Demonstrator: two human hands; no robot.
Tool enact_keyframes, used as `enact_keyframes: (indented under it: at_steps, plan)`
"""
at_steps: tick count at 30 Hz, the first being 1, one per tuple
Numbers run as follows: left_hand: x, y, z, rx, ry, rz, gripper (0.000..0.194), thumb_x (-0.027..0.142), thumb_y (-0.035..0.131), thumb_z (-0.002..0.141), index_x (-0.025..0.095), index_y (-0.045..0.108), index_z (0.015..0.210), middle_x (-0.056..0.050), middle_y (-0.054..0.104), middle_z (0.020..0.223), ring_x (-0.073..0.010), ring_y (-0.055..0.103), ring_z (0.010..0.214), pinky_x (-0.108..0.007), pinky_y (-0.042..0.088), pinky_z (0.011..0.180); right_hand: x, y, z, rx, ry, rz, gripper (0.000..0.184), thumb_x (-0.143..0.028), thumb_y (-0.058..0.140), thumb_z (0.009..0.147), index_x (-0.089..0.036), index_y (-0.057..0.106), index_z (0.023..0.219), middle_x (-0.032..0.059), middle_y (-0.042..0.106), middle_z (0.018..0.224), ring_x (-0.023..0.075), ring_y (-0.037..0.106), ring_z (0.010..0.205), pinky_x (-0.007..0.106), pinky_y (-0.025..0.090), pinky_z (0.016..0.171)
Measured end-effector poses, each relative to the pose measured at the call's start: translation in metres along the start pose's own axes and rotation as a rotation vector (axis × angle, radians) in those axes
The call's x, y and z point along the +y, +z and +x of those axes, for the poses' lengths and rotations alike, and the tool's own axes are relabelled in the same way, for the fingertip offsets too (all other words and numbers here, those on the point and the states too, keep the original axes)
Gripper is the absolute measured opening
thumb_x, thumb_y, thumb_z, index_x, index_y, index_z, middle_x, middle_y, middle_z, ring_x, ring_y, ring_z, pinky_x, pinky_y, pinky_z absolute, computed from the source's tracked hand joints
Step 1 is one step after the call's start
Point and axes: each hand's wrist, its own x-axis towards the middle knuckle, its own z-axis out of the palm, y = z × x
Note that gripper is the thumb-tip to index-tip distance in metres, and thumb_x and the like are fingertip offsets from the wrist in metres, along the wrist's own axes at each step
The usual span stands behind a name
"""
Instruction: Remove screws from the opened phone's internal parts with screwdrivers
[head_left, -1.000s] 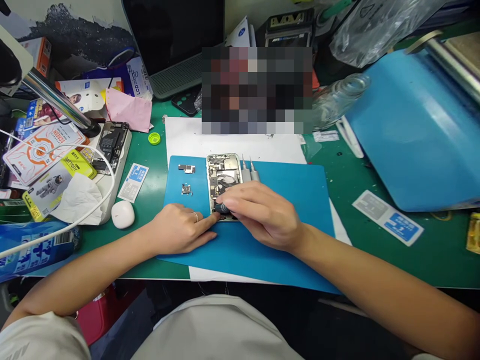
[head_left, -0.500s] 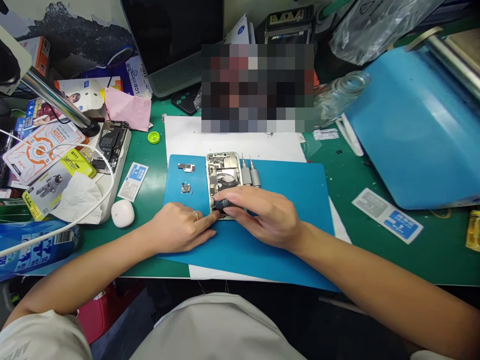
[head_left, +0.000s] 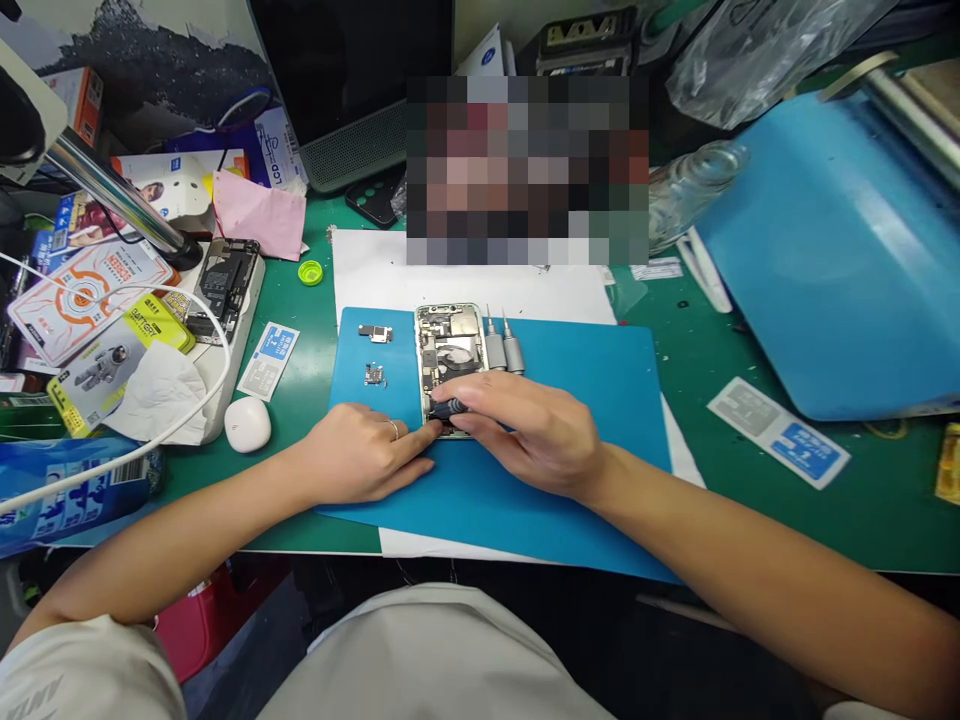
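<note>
Blue mat (head_left: 600, 400) lies on the green tabletop (head_left: 900, 500); an open phone (head_left: 457, 352) is on it, mid-frame; the right hand (head_left: 536, 430) pinches a dark tool (head_left: 450, 408) at the phone's low end; the left hand (head_left: 367, 450) has one finger on its low left edge, and I cannot tell if it grips anything; small parts (head_left: 379, 334) lie out to the left; the phone looks partly apart, with many bits (head_left: 463, 326) still inside.
</note>
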Motion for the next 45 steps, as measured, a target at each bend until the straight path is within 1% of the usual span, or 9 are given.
enact_keyframes:
  at_steps: [5,16,22,27,31,35,39,42,45]
  plan:
    - [0.0000,0.0002,-0.0002,-0.005,-0.001,-0.005,0.039,0.035,0.038,0.112,0.010,0.065,0.126,0.000,0.067,0.066,-0.0164,0.065,0.054,-0.029,0.042,0.050,-0.0002,0.0006,0.0006,-0.003,0.010,-0.010,0.059,-0.005,0.060,0.097,-0.020,0.044,0.151,0.0077,0.077,0.102,0.0181,0.078,0.096,0.032,0.069,0.083]
    - [0.0001,0.0007,-0.0003,-0.032,-0.007,-0.005,0.039,0.035,0.040,0.111,0.009,0.065,0.127,-0.001,0.068,0.067,-0.0167,0.065,0.055,-0.028,0.044,0.050,0.0008,0.0006,-0.0002,0.014,0.014,-0.004,0.064,-0.003,0.062,0.095,-0.019,0.043,0.153,0.0082,0.078,0.104,0.0189,0.078,0.094,0.031,0.069,0.080]
    - [-0.0001,0.0002,-0.0005,-0.017,-0.002,0.006,0.040,0.035,0.039,0.111,0.009,0.065,0.126,-0.001,0.069,0.067,-0.0162,0.066,0.055,-0.028,0.042,0.050,0.0011,0.0004,-0.0012,0.008,0.038,-0.021,0.065,-0.005,0.062,0.096,-0.025,0.041,0.154,0.0060,0.078,0.107,0.0179,0.079,0.093,0.031,0.069,0.080]
    - [0.0000,0.0003,-0.0010,-0.041,-0.009,0.016,0.039,0.036,0.039,0.112,0.011,0.065,0.127,-0.001,0.070,0.067,-0.0152,0.066,0.055,-0.028,0.042,0.049,0.0014,-0.0001,-0.0011,0.005,0.024,-0.029,0.064,-0.004,0.064,0.095,-0.020,0.043,0.153,0.0080,0.078,0.106,0.0190,0.078,0.094,0.032,0.070,0.080]
    - [-0.0001,0.0008,-0.0011,-0.033,-0.004,0.013,0.039,0.036,0.040,0.111,0.010,0.064,0.128,0.000,0.070,0.068,-0.0155,0.067,0.056,-0.029,0.043,0.050,0.0013,0.0006,-0.0007,-0.001,0.030,-0.024,0.063,-0.006,0.062,0.096,-0.024,0.042,0.153,0.0061,0.078,0.107,0.0184,0.079,0.095,0.032,0.070,0.081]
    - [-0.0001,0.0002,-0.0001,-0.024,-0.001,0.008,0.039,0.035,0.039,0.112,0.010,0.065,0.126,0.000,0.069,0.068,-0.0164,0.066,0.056,-0.031,0.044,0.050,0.0014,0.0009,-0.0001,-0.005,0.031,-0.023,0.061,-0.007,0.061,0.097,-0.025,0.043,0.152,0.0067,0.077,0.108,0.0189,0.078,0.096,0.033,0.069,0.081]
    - [0.0004,-0.0010,0.0004,-0.027,-0.003,0.009,0.038,0.035,0.041,0.111,0.011,0.065,0.126,0.000,0.069,0.068,-0.0161,0.066,0.055,-0.030,0.043,0.050,0.0016,-0.0009,0.0011,-0.007,0.021,-0.032,0.058,-0.010,0.061,0.098,-0.024,0.045,0.152,0.0073,0.075,0.103,0.0183,0.075,0.092,0.030,0.066,0.077]
    - [0.0005,-0.0007,-0.0003,-0.038,-0.006,0.015,0.038,0.036,0.042,0.111,0.011,0.065,0.127,-0.001,0.069,0.068,-0.0162,0.066,0.055,-0.028,0.043,0.050,0.0013,-0.0016,0.0021,0.008,0.049,-0.040,0.056,-0.012,0.061,0.098,-0.025,0.049,0.151,0.0064,0.073,0.100,0.0177,0.073,0.089,0.028,0.064,0.075]
    - [0.0003,0.0002,-0.0009,-0.050,-0.008,0.009,0.038,0.036,0.043,0.110,0.010,0.064,0.129,-0.002,0.069,0.069,-0.0165,0.067,0.056,-0.027,0.044,0.052,0.0004,-0.0008,0.0035,0.024,0.053,-0.021,0.056,-0.013,0.060,0.098,-0.026,0.049,0.150,0.0077,0.075,0.107,0.0202,0.074,0.098,0.032,0.064,0.082]
